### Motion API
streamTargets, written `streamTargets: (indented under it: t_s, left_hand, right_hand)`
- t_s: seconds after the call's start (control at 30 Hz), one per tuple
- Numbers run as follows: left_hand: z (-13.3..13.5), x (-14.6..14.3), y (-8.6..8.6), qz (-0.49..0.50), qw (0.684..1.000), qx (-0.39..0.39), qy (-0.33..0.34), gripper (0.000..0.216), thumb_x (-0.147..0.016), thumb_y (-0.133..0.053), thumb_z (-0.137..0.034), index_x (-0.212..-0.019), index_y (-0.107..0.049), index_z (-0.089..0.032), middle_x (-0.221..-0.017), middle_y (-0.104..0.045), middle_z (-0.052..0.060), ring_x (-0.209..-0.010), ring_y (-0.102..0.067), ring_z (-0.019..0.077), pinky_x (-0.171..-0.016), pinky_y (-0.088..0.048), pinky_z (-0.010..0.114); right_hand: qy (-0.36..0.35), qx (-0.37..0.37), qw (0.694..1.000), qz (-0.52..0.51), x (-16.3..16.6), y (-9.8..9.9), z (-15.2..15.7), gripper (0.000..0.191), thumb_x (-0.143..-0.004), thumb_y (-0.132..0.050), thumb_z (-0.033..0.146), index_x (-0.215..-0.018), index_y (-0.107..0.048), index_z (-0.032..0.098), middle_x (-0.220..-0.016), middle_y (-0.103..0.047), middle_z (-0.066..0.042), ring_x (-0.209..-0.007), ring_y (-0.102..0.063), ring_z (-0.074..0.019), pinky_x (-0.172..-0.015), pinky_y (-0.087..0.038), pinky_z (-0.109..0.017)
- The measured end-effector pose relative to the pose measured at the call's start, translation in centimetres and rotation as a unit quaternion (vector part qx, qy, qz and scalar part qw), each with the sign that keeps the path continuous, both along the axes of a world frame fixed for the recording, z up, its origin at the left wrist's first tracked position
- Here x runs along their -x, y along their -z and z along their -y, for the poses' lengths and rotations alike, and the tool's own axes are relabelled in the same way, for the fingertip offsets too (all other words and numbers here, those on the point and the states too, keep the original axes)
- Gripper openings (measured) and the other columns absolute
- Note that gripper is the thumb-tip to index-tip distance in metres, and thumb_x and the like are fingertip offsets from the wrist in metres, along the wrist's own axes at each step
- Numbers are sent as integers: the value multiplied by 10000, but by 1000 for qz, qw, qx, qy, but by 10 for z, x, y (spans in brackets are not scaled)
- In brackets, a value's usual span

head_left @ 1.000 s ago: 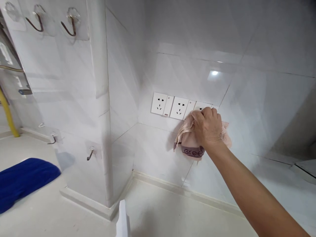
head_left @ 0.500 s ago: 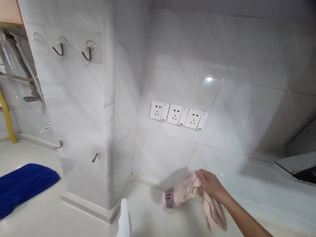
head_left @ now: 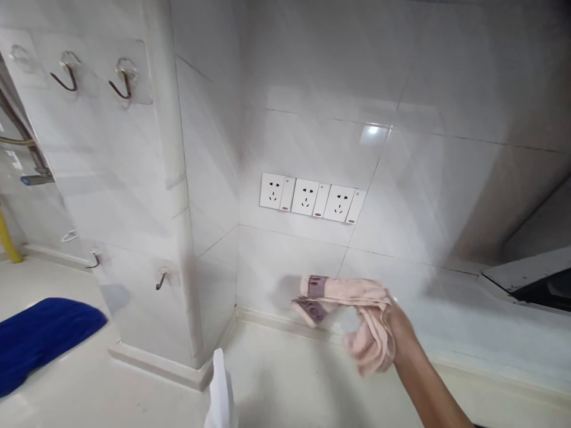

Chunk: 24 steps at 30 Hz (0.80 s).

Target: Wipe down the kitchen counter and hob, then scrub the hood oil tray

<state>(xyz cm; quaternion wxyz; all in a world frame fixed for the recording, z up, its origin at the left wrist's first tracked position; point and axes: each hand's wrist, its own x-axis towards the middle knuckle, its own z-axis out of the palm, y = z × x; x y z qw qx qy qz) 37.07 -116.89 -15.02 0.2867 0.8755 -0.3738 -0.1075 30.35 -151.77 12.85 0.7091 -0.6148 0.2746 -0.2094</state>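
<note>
My right hand (head_left: pixel 399 330) reaches in from the lower right, closed on a pink towel (head_left: pixel 352 291). One end of the towel, with a purple patterned band, sticks out to the left against the tiled wall. The rest hangs in loose folds below my fingers, partly hiding them. Above the towel, a row of white wall sockets (head_left: pixel 312 199) is set into the tiles. A narrow white object (head_left: pixel 219 392) rises at the bottom edge; its kind I cannot make out. My left hand is outside the picture.
A tiled pillar (head_left: pixel 129 208) carries several hooks (head_left: pixel 125 80). A blue cloth (head_left: pixel 49 336) lies on the pale surface (head_left: pixel 147 398) at left. Behind it are a yellow hose (head_left: pixel 8 238) and a pipe valve (head_left: pixel 38 178). A white-edged dark fixture (head_left: pixel 535 285) juts out at right.
My right hand has moved a little right while the towel has swung up, its banded end now level rather than drooping. The view has shifted slightly to the right.
</note>
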Motion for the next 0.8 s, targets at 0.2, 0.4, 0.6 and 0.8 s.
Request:
streamTargets:
  t_s: [0.2, 0.4, 0.6, 0.8]
  left_hand:
    - [1, -15, 17, -39, 999, -21, 8, 377, -994, -460, -518, -1283, -644, -360, -1404, -626, 36, -1283, -574, 289, -995, -525, 504]
    - [6, -17, 25, -52, 998, -22, 22, 307, -974, -567, -429, -1235, -637, -284, -1392, -591, 81, -1196, -593, 243, -1006, -532, 463]
    - [-3, -17, 18, -36, 999, 4, 16, 398, -993, -508, -455, -1348, -583, -292, -1457, -550, 65, -1325, -517, 306, -1084, -453, 560]
    - [-7, -21, 6, -3, 999, 27, 17, 468, -949, -487, -512, -1409, -454, -588, -1572, -448, -100, -1402, -459, 330, -995, -493, 598]
  right_hand:
    - [-266, 105, 954, -89, -7, -23, -22, 444, -744, -729, 610, -871, -587, 209, -812, -653, -11, -756, -607, -193, -691, -479, -302]
    - [-380, 461, 777, -198, -9, -35, -21, 204, -774, -563, 133, -949, -582, 234, -890, -620, 2, -799, -573, -163, -670, -403, -255]
    - [-171, 686, 688, -162, 0, -40, 14, 128, -828, -511, 189, -795, -627, 231, -875, -611, -36, -855, -577, -216, -780, -424, -339]
    - [-71, 122, 989, 38, -8, -26, 17, 473, -726, -677, 572, -1052, -678, 229, -1067, -717, -80, -976, -668, -286, -837, -525, -401]
